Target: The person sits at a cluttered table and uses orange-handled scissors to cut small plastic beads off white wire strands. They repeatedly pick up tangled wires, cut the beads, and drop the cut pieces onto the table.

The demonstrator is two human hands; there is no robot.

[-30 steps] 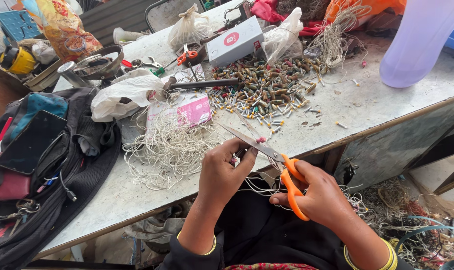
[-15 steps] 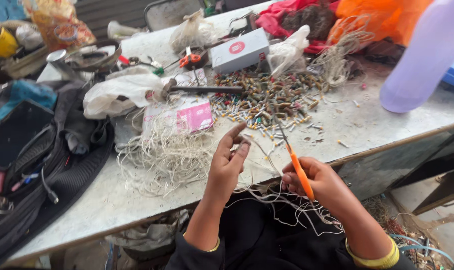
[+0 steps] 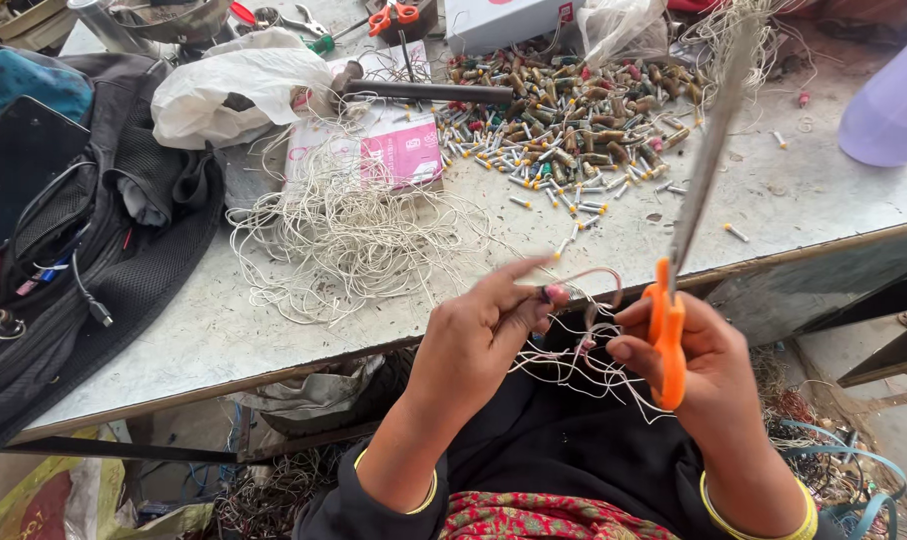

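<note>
Left hand (image 3: 483, 335) pinched a loop of thin white wire (image 3: 583, 285) between thumb and fingertips, just off the near desk (image 3: 223, 340) edge. Right hand (image 3: 703, 360) was closed around orange-handled scissors (image 3: 673, 300), blades pointing up and away; whether they stood parted I could not tell. A tangle of cut wire (image 3: 353, 240) lay on the desk to the left, and more hung over the lap. A heap of small capped pieces (image 3: 563, 115) sat farther off. Judged partway through: plenty stripped, loose strands remaining.
</note>
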